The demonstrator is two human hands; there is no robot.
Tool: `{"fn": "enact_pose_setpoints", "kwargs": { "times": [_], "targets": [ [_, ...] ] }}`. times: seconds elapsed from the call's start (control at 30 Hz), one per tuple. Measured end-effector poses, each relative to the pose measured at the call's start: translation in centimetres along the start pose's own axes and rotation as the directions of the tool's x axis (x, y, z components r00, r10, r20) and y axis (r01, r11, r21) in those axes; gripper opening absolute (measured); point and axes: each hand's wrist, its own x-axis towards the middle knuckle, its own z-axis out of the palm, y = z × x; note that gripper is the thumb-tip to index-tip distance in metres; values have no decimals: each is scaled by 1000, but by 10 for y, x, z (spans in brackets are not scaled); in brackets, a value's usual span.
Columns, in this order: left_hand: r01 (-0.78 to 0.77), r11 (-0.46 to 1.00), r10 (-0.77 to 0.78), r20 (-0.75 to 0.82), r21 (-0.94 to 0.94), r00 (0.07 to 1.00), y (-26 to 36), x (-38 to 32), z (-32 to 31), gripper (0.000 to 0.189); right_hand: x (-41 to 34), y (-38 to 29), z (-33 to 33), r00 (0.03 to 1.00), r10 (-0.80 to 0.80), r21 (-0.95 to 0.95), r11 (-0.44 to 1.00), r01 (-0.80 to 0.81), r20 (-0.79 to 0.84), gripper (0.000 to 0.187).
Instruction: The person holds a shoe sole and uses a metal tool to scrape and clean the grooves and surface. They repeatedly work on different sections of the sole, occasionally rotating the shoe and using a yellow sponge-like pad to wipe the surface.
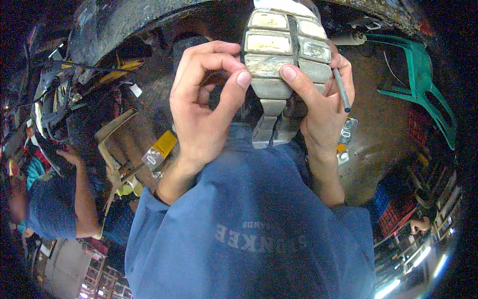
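Observation:
In front of my chest is what looks like a shoe sole (269,43) with two columns of thick tread blocks and a dark groove between them. Several blocks have pale, yellowish faces; the lower ones are grey. My right hand (323,97) grips its right side, thumb laid over a block and fingers behind. A thin dark rod like a pen (341,91) sticks out between the fingers of that hand. At the sole's left edge, the thumb and fingertips of my left hand (209,82) are pinched together. Whether something thin is between them is hidden.
Below lies a brown floor (362,149). A green plastic chair (418,78) is at right, a pale chair frame (108,149) at left. Orange-and-clear packages (160,149) flank me. Another person (56,202) sits at left. A worn dark surface (123,26) curves across the top.

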Motion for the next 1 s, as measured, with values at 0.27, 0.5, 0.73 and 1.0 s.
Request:
{"fn": "enact_pose_setpoints", "kwargs": {
  "times": [0.27, 0.5, 0.73, 1.0],
  "targets": [
    [-212, 935, 211, 35, 283, 977, -1, -3, 2, 15, -1, -7, 4, 998, 55, 48, 997, -55, 7, 57],
    [-170, 958, 172, 11, 229, 985, 5, -8, 12, 15, -5, -18, -1, 992, 125, 115, 986, -123, -6, 48],
    [-107, 982, 106, 13, 157, 994, 9, -13, 7, 15, -2, -12, -4, 994, 108, 134, 986, -104, -24, 43],
    [48, 970, -79, -124, -237, 989, -3, -6, 3, 24, 1, -16, 1, 986, 166, 295, 942, -160, 5, 40]
  ]
}}
